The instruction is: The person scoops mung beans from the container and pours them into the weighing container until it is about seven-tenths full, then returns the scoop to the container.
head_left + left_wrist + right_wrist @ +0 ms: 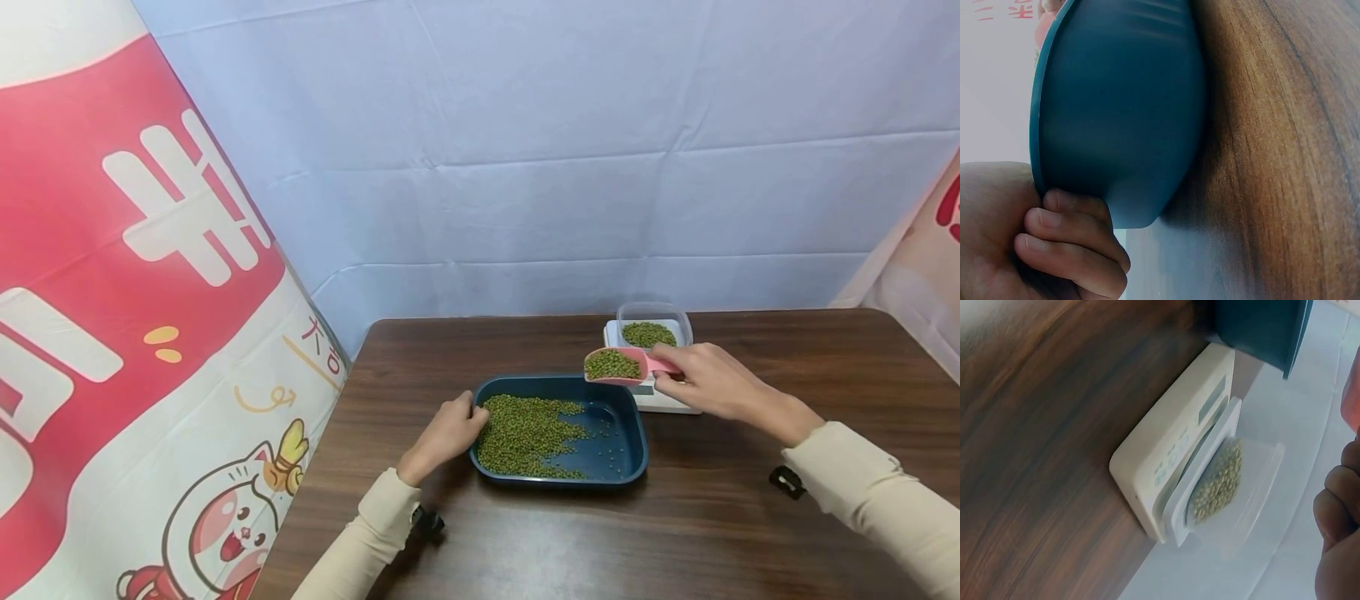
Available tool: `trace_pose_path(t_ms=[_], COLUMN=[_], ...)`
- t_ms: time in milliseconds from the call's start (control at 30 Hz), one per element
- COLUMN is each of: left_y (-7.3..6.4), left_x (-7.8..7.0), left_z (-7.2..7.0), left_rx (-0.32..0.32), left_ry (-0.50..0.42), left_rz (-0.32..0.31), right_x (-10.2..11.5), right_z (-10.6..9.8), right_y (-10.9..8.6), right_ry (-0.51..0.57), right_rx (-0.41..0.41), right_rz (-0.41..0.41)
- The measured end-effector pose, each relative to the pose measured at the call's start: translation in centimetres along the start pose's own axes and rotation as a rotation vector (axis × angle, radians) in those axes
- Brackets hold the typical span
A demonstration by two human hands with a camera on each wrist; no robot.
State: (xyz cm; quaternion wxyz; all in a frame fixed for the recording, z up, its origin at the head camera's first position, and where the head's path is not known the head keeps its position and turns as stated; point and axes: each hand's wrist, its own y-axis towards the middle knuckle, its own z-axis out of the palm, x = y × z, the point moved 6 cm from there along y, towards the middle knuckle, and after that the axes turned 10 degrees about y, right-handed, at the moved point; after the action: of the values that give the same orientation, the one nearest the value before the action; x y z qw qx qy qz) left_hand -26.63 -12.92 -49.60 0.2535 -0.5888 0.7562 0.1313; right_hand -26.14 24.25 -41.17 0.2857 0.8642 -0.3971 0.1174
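Observation:
A dark blue tray (558, 481) of green mung beans (525, 433) sits on the table, the beans heaped toward its left side. My left hand (452, 427) grips the tray's left rim; in the left wrist view its curled fingers (1072, 240) press the outer wall. My right hand (708, 379) holds a pink scoop (643, 364) by its handle, level above the tray's back right corner, with beans in its bowl. Behind the scoop, a clear plastic container (682, 321) with beans rests on a white kitchen scale (1147, 450). The scoop partly hides the scale in the head view.
The brown wooden table (750, 517) extends to both sides and in front of the tray. A pale cloth backdrop (525, 167) hangs behind its far edge. On the left hangs a printed red and white banner (97, 250).

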Motion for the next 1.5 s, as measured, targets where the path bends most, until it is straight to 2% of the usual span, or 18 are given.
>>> trace_pose_path(t_ms=[433,667,1067,1400,1500], left_y=[0.1,0.1,0.0,0.0,-0.1], left_x=[0.0,0.0,-0.2,-0.3,-0.3], left_z=[0.0,0.0,-0.1,-0.2,-0.2], left_rx=[0.007,0.014,0.011,-0.001,0.000], left_ry=[0.001,-0.006,0.002,0.018,0.017], left_rz=[-0.008,-0.006,0.008,0.010,0.008], right_x=[-1.9,-2.9,-4.6,-6.2,-6.4], right_z=[-1.2,-1.9,-3.0,-3.6,-3.8], right_y=[-0.4,-0.6,-1.1,-1.5,-1.5], right_ry=[-0.038,-0.078,-0.105,-0.105,-0.116], right_rx=[-0.019,-0.068,-0.082,-0.069,-0.077], right_rz=[0.069,0.059,0.110,0.187,0.185])
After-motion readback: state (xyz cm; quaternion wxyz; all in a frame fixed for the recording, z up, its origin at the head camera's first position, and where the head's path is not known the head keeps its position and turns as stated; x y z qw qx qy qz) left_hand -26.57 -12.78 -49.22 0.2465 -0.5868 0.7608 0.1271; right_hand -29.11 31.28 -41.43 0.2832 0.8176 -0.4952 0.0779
